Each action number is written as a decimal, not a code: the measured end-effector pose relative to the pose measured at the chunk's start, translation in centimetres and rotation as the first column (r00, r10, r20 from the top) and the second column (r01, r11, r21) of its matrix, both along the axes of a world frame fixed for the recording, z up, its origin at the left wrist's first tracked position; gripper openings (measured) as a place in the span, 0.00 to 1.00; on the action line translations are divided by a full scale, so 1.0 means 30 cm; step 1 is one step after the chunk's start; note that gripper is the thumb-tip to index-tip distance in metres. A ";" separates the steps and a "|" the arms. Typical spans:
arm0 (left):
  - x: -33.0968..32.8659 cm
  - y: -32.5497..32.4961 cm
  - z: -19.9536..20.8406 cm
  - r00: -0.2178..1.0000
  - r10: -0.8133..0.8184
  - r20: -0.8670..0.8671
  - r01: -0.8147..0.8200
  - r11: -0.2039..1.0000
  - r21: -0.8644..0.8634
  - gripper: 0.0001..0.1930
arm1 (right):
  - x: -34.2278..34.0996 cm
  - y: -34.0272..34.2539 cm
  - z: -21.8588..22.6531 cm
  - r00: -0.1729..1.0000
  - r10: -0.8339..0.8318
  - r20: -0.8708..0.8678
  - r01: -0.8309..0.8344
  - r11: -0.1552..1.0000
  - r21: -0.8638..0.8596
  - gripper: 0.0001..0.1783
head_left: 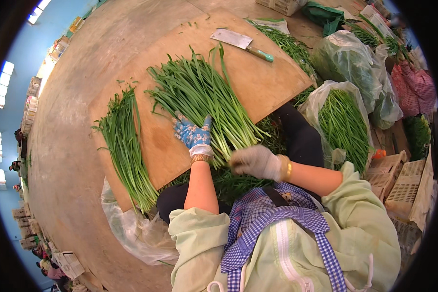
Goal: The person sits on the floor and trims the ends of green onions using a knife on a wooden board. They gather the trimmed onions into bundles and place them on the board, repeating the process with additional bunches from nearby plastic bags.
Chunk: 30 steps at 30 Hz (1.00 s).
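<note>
A thick bunch of garlic chives (199,92) lies slantwise on the wooden board (165,160), green tips away from me and pale stalk ends toward my lap. My left hand (193,132), in a blue flowered glove, rests on the bunch's left side with its fingers spread. Close to the pale ends is my right hand (258,162) in a greyish knit glove. Its fingers are curled in and slightly blurred; what they hold, if anything, is hidden. A second, narrower bunch of garlic chives (124,146) lies along the board's left side.
A cleaver (241,43) lies at the board's far right. Beside my right knee stands a clear plastic bag of chives (343,121), with a larger green-filled bag (348,61) behind it. Plastic crates (404,187) stand at right; an empty-looking plastic bag (136,233) lies at left.
</note>
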<state>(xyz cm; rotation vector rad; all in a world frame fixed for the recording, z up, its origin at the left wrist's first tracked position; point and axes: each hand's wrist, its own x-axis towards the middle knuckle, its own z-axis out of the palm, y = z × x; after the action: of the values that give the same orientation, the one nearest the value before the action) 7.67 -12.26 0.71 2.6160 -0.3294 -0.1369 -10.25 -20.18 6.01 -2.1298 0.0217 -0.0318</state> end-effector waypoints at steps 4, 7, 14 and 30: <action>0.001 0.007 -0.005 1.000 0.009 0.017 -0.009 1.000 -0.009 0.49 | -0.156 -0.087 0.096 0.800 0.408 -0.439 -0.492 0.866 -0.091 0.09; 0.010 0.024 -0.016 1.000 0.006 0.008 -0.006 0.999 -0.034 0.52 | -0.160 -0.297 0.176 0.990 0.140 -0.029 -0.142 0.942 -0.303 0.10; 0.037 0.037 -0.024 0.999 0.008 -0.051 -0.014 0.993 -0.121 0.52 | 0.069 -0.184 0.255 0.925 -0.292 0.242 0.368 0.847 -0.383 0.10; 0.017 0.004 0.031 0.991 -0.052 -0.125 0.064 0.994 0.093 0.53 | 0.194 0.084 0.000 0.992 -0.078 -0.096 -0.001 0.768 -0.640 0.09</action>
<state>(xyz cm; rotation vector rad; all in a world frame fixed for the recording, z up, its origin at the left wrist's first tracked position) 8.18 -12.15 1.63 2.6794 -0.3647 -0.3401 -4.43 -17.67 6.01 -2.8226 0.1440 0.0740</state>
